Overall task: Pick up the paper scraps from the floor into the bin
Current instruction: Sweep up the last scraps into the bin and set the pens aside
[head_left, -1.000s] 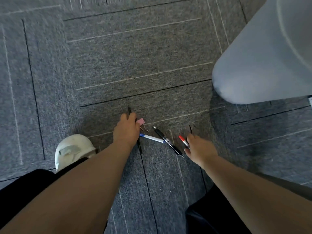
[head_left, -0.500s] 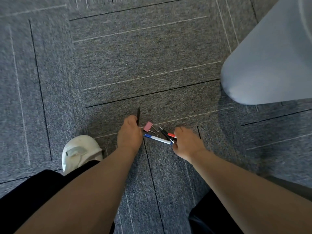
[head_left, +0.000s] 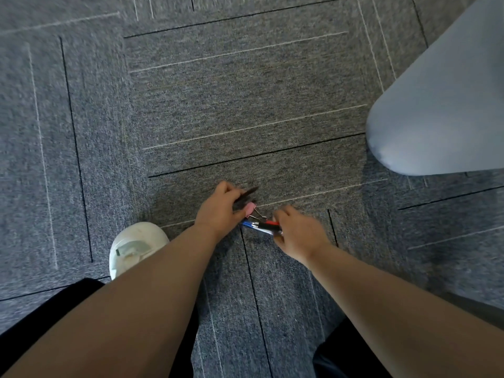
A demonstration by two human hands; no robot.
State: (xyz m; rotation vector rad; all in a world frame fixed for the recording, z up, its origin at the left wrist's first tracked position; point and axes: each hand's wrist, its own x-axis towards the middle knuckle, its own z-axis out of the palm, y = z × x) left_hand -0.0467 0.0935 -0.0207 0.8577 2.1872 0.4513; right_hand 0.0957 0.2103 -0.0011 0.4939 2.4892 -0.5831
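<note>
Fingers (head_left: pixel 285 211) clutch pens (head_left: pixel 261 226) over grey lined carpet (head_left: pixel 245 105), beside the bin (head_left: pixel 436 105).

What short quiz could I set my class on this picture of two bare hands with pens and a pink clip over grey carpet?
1. True or false: the small pink binder clip shows between the left hand and the right hand.
2. Which hand grips the bundle of blue, black and red pens? A. left B. right C. neither
3. Short answer: what slim thing does the left hand hold?
Key: 1 true; 2 B; 3 a thin dark pen.
</note>
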